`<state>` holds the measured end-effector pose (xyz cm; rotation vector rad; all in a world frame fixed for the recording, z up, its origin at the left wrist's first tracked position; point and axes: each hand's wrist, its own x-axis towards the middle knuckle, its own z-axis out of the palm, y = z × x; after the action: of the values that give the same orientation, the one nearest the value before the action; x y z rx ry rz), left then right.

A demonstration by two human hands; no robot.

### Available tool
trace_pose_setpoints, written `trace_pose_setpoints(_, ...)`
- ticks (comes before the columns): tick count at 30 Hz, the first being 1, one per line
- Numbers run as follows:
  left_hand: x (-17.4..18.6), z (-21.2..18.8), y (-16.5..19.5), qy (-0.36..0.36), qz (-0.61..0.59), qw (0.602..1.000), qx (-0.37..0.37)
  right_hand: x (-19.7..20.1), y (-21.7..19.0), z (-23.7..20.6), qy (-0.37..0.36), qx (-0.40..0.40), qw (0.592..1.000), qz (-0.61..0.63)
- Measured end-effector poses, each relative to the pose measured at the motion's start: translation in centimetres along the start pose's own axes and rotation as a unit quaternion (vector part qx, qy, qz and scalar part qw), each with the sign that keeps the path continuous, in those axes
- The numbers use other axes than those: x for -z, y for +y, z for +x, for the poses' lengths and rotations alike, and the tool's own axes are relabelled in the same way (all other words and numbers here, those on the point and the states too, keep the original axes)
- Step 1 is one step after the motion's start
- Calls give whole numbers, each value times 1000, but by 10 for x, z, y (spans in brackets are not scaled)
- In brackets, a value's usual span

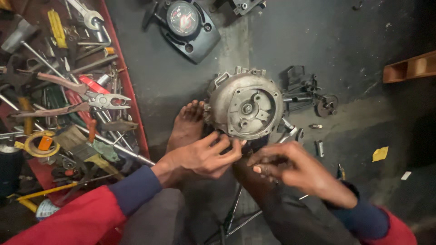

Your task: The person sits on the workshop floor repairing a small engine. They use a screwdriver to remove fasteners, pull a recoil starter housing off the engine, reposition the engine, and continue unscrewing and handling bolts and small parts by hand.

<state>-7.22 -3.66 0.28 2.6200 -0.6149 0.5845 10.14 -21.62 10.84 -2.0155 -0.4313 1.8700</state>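
A round grey metal engine housing sits on the dark floor, braced against my bare foot. My left hand reaches to the housing's lower edge, and its fingertips touch the rim. My right hand hovers just below and right of the housing, fingers pinched together on something small that I cannot make out. Both arms wear red sleeves with blue cuffs.
A red tool tray on the left holds pliers, spanners, a brush and several other tools. A black recoil starter cover lies at the top. Dark engine parts, small sockets and a yellow scrap lie to the right.
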Motion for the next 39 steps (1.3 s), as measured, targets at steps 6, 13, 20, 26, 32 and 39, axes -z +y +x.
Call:
trace_pose_setpoints(6,-2,0,-1,8,28,999,-20,18,1,15,20,471,881,-43)
trace_pose_setpoints(13,0,1,-1,11,12,1000,-10,18,-8,14,12,239,963,-121)
trace_pose_setpoints(20,3,3,-3,17,34,999,-31,-5,-4,1,167,304,924,-162)
trace_pose_setpoints(26,4,3,-3,12,33,999,-27,-13,-1,-3,124,79,989,-18)
trace_pose_setpoints(32,2,4,-2,26,38,999,-16,-13,0,-11,186,305,917,-176)
trace_pose_setpoints(39,-1,2,0,27,42,999,-6,-11,14,-3,115,85,973,182)
